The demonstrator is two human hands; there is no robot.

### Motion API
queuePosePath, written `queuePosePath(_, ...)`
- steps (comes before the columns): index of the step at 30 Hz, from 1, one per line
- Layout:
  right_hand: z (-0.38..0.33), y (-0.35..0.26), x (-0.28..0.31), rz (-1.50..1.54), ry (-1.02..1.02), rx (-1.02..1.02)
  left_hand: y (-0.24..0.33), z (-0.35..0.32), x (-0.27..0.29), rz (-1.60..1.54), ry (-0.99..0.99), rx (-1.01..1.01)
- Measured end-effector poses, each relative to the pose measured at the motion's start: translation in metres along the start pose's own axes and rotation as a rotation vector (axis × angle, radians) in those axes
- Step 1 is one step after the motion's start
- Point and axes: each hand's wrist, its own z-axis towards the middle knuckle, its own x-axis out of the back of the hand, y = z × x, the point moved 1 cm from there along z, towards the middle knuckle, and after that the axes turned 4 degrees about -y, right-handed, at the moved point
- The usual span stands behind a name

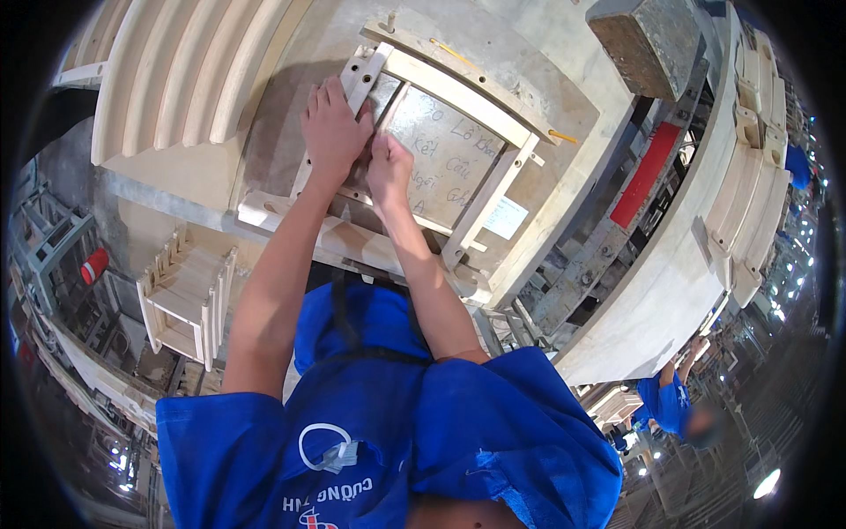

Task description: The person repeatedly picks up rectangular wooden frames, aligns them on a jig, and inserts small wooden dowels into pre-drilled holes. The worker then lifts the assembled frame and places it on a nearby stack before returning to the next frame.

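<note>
A pale wooden frame point(458, 99) with drilled holes lies on the workbench before me, around a grey board with handwriting point(445, 150). My left hand point(337, 132) lies over the frame's left rail point(363, 81), its fingers curled on the wood and its thumb toward the inside. Just right of it, my right hand point(390, 172) is closed at the near end of a thin wooden strip point(394, 108) that runs up to the far rail. The fingers partly hide the grip. Near my wrists, a wooden bar point(352, 240) runs along the bench's near side.
Curved wooden slats point(194, 70) are stacked at the far left. Below them stands a small slatted wooden rack point(181, 300). A worn block point(648, 44) sits at the far right, near a red strip point(646, 175). Another person in blue point(665, 406) works at lower right.
</note>
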Motion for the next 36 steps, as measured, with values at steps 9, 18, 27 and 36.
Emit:
queuePosePath(9,0.027,0.005,-0.006,0.234,0.094,-0.121,0.001,0.000,0.004,-0.229,-0.043,0.075)
queuePosePath(18,0.020,-0.007,-0.008,0.166,0.166,-0.048,-0.001,-0.004,0.004,-0.242,-0.013,0.072)
queuePosePath(27,-0.019,0.016,0.011,-0.063,-0.093,-0.147,0.000,-0.001,-0.003,-0.202,0.052,0.041)
queuePosePath(36,-0.071,-0.037,0.143,-0.192,0.304,-0.073,-0.001,0.001,-0.001,-0.147,-0.022,0.058)
